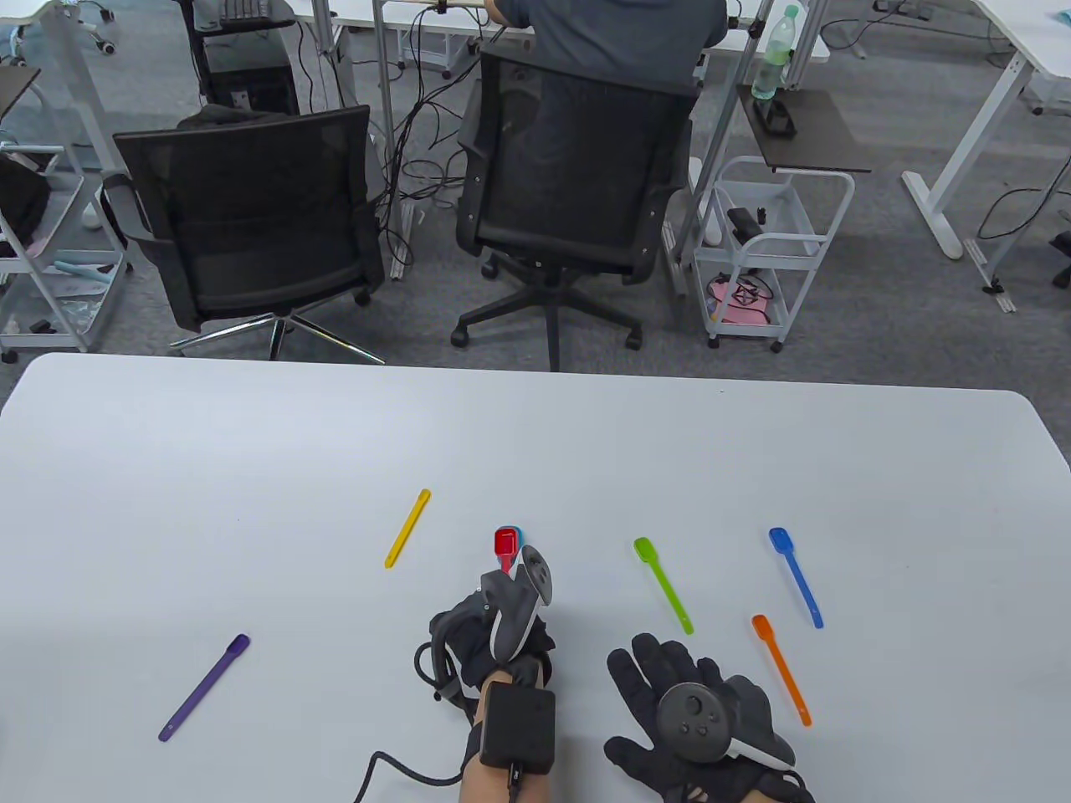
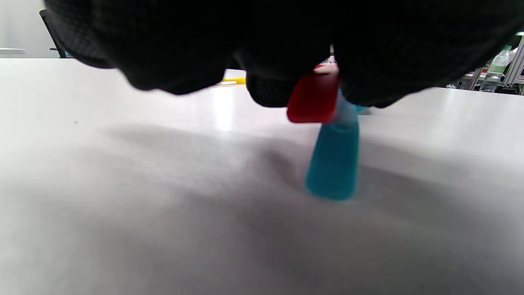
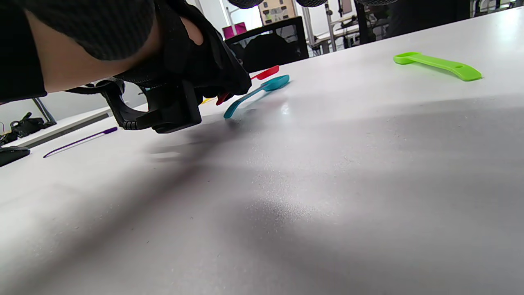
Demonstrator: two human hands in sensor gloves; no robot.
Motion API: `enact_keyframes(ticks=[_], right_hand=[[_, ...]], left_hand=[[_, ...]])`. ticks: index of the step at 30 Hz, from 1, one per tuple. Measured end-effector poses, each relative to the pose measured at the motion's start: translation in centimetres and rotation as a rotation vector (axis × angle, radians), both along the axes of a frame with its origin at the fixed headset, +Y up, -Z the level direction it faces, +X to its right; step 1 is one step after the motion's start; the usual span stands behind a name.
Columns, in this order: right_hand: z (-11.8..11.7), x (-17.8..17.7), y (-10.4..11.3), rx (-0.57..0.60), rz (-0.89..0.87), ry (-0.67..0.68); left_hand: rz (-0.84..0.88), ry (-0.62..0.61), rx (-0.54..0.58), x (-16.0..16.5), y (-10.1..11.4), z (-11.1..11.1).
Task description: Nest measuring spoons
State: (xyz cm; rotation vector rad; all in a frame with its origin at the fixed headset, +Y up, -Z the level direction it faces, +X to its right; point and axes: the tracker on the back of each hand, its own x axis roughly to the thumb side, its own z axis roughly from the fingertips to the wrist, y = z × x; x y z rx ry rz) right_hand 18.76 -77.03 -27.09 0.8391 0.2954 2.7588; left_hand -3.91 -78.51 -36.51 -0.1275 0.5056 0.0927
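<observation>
You had the red spoon (image 1: 505, 541) in your left hand (image 1: 494, 636), your fingers (image 2: 270, 88) closed on its handle so that the bowl stuck out past them, away from you. It sat over the teal spoon (image 3: 256, 93), which lay on the white table (image 1: 251, 468) right under your grip; the wrist views showed the red handle lifted a little above the teal one, and whether the two bowls touched could not be told. How tightly you pinched was hidden by the glove.

To the right of that grip, your right hand (image 1: 699, 719) rested flat on the table, fingers spread and holding nothing. Just beyond its fingertips lay the green spoon (image 1: 663, 584), with the orange spoon (image 1: 781, 669) close on its right side and the blue spoon (image 1: 796, 576) farther out the same way.

To the left of your left hand and a bit farther from you lay the yellow spoon (image 1: 408, 528), and well off to the left, nearer you, lay the purple spoon (image 1: 203, 687)
</observation>
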Motion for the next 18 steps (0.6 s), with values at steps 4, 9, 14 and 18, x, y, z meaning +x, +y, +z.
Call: enact_keyframes(ticks=[4,9,14,18], right_hand=[[0.0,0.0,0.0,0.0,0.0,0.0],[0.0,0.0,0.0,0.0,0.0,0.0],[0.0,0.0,0.0,0.0,0.0,0.0],[-0.01,-0.06,-0.04,-0.003,-0.011,0.002]], left_hand=[[0.001,-0.004,0.002,0.2,-0.13,-0.01],[-0.002,-0.005,-0.001,0.33,-0.16,-0.02],[-0.003,-0.006,-0.004,0.42,-0.09,0.1],[-0.002,-0.008,-0.006,0.54,-0.12,0.1]])
